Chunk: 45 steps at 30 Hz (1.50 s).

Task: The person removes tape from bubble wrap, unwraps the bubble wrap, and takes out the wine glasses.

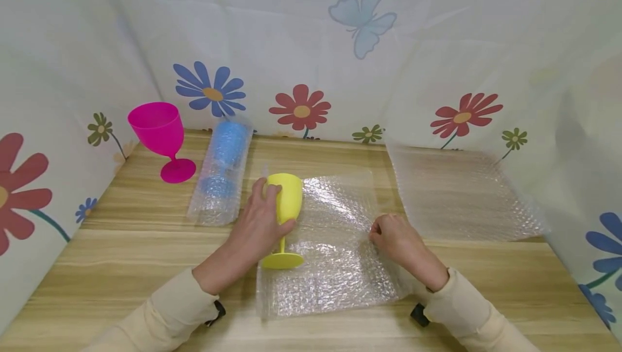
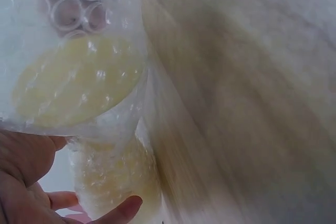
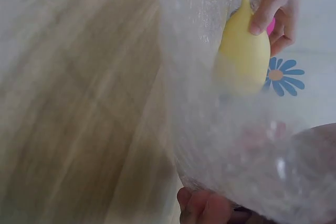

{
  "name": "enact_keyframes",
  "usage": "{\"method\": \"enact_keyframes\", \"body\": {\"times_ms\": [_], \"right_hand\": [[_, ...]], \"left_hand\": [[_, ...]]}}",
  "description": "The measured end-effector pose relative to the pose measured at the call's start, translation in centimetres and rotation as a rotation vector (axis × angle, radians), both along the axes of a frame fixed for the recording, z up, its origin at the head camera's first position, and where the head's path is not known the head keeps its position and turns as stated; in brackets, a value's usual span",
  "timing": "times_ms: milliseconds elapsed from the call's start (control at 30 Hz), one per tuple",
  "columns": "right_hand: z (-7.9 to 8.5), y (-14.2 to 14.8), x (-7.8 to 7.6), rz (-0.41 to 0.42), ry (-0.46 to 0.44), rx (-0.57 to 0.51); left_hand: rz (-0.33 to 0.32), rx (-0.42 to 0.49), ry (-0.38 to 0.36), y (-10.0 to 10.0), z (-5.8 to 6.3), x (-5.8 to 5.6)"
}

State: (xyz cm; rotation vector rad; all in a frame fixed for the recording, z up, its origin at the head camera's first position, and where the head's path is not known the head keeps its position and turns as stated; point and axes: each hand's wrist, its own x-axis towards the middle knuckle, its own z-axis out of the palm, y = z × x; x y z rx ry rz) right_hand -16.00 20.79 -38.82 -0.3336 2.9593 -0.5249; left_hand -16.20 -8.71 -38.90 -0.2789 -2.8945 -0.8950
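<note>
My left hand [image 1: 259, 220] grips a yellow goblet [image 1: 290, 198] at its bowl, with the foot pointing towards me. The goblet lies over the left part of a sheet of bubble wrap [image 1: 330, 282]. In the left wrist view, the goblet's round foot [image 2: 79, 85] shows through the wrap, and fingers [image 2: 123, 211] reach round the bowl. My right hand [image 1: 396, 238] pinches the right edge of the same sheet, fingers curled. From the right wrist view, the wrap [image 3: 194, 103] rises in a blurred curve between my right fingertips [image 3: 210, 208] and the goblet [image 3: 244, 51].
A magenta goblet [image 1: 157, 128] stands at the back left. Beside it lies a blue goblet [image 1: 228, 144] rolled in bubble wrap. Another sheet of bubble wrap [image 1: 461, 195] lies at the back right of the wooden table [image 1: 107, 287]. A flower-printed curtain [image 1: 301, 28] closes off the back and sides.
</note>
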Motion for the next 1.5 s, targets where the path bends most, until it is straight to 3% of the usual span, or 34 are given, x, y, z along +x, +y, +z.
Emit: {"method": "enact_keyframes", "body": {"times_ms": [167,467,633,1200,1500], "right_hand": [[-0.3,0.3,-0.1,-0.007,0.029,0.016],[-0.4,0.3,0.0,-0.021,0.024,0.056],[-0.4,0.4,0.0,-0.012,0.023,0.07],[-0.6,0.8,-0.1,-0.011,0.004,0.059],[-0.7,0.7,-0.2,-0.007,-0.008,0.073]], "left_hand": [[0.024,-0.004,-0.036,-0.3,0.3,-0.2],[-0.013,-0.094,0.123,-0.8,0.4,-0.4],[-0.01,-0.127,0.14,-0.6,0.5,-0.4],[0.003,-0.138,0.005,-0.2,1.3,0.1],[0.017,-0.104,-0.017,-0.1,1.0,-0.4]]}}
